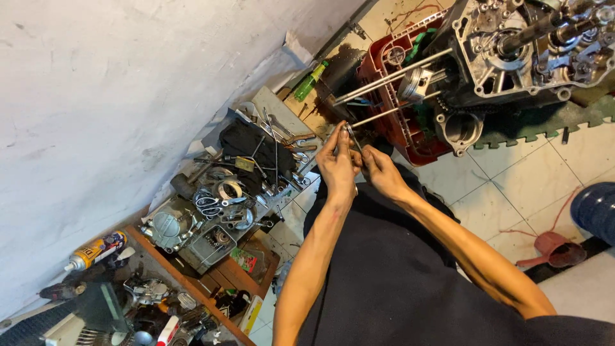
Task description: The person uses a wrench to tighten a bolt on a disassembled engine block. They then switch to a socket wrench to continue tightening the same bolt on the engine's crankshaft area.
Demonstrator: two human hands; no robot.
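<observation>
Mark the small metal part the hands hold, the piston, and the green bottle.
small metal part (351, 136), head view, its shaft above the fingertips.
piston (415, 84), head view, its crown.
green bottle (310, 82), head view, mid-body.

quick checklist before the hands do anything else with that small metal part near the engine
1. Part held by both hands: ok. The left hand and right hand pinch a thin metal part between their fingertips.
2. What kind of part it is: cannot tell, too small.
3. Engine case steady: ok, it rests over the red crate with its long studs and piston exposed.
4. Studs free of the hands: ok, apart from them.
5. Tools within sight: ok, wrenches and pliers lie beside the left hand.
6. Floor around: not ok, cluttered with loose parts.
</observation>
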